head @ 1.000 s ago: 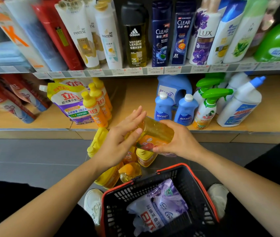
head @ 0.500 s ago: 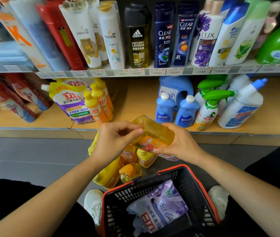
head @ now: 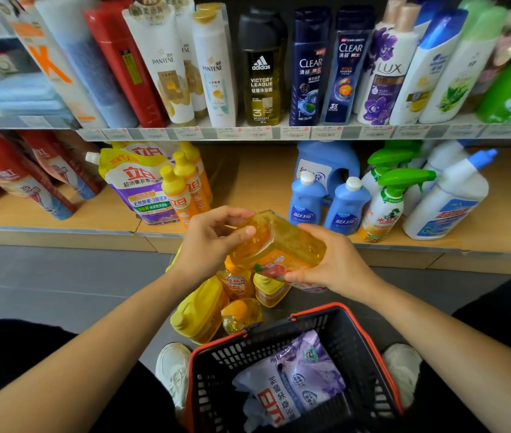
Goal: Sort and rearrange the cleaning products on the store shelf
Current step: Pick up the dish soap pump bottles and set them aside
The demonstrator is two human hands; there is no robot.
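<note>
Store shelf (head: 263,195) stocked with cleaning products forms the backdrop as both hands grip a tilted amber bottle (head: 279,242) just above the floor: left hand (head: 207,245) closed on its base, right hand (head: 335,260) clasping its side, over a black basket (head: 369,364).

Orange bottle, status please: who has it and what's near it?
Both hands, left hand and right hand, grip orange bottle, tilted. More yellow bottles on floor below. Basket nearest.

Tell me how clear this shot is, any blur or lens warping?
Head view: strong wide-angle warping, the upper shelf edge bows and bottles fan outward; left-edge products blur; the yellow bottle and both hands stay sharp; lighting even, soft shadow behind the small yellow bottles.
</note>
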